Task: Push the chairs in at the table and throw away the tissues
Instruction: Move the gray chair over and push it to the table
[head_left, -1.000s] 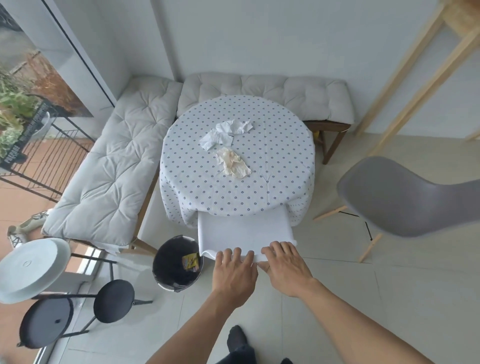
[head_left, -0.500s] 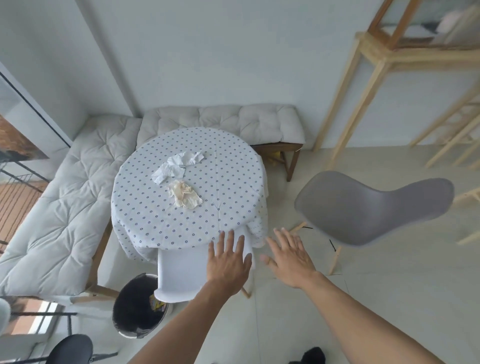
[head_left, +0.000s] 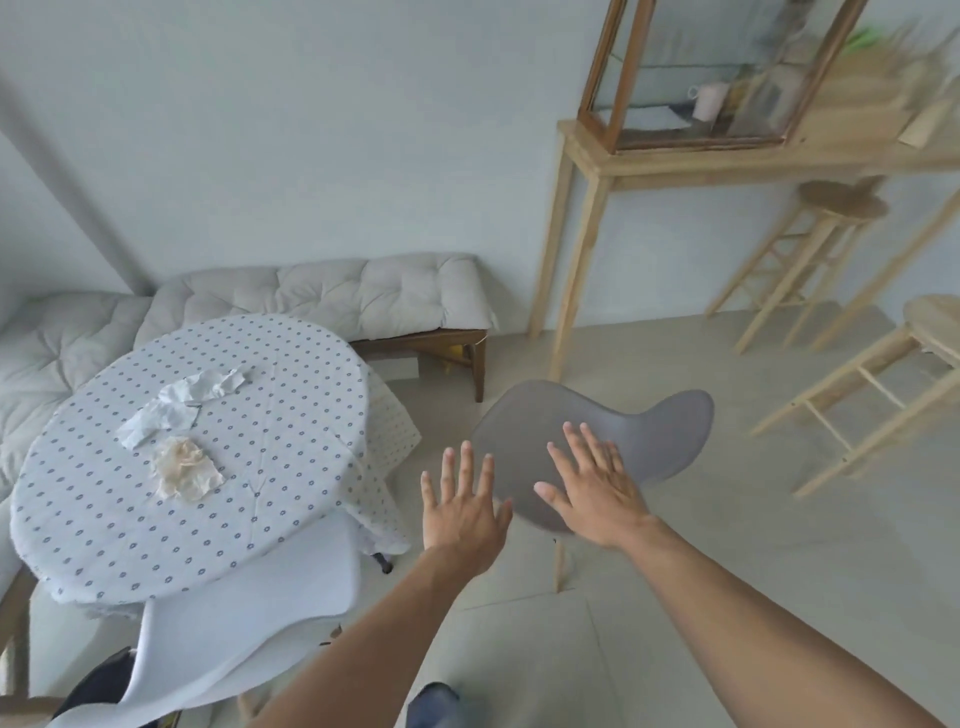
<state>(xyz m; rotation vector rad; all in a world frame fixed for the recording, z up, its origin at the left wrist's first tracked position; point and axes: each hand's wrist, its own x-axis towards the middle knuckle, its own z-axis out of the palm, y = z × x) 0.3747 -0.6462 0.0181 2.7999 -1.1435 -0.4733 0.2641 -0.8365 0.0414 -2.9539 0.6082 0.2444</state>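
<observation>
The round surface (head_left: 291, 415), draped in a dotted cloth, serves as the landmark here. On its top, toward the far-left part, lie the tissues: a crumpled white tissue (head_left: 182, 402) and, just nearer the camera from it, a stained beige tissue (head_left: 184, 470), the two close together or perhaps touching. At the surface's near edge the white chair (head_left: 249, 618) sits with its seat tucked under the hanging cloth and its back sticking out toward the viewer. A dark bin (head_left: 98, 691) shows partly at the bottom left, beside that chair and below the surface's near-left rim. To the right of the surface, apart from it on the tiled floor (head_left: 753, 597), stands the grey chair (head_left: 649, 441), its shell turned side-on and one pale wooden leg visible beneath. Both hands are spread flat with fingers apart and grasp nothing: the left hand (head_left: 465, 512) hangs in the gap between the surface's cloth edge and the grey chair, near the chair's rim, while the right hand (head_left: 592, 488) is over the grey chair's shell; whether the palm actually touches it cannot be told. Behind the surface a cushioned bench (head_left: 332, 296) runs along the wall, and further right of it stand a tall wooden stand (head_left: 587, 218) and wooden stools (head_left: 831, 223).
</observation>
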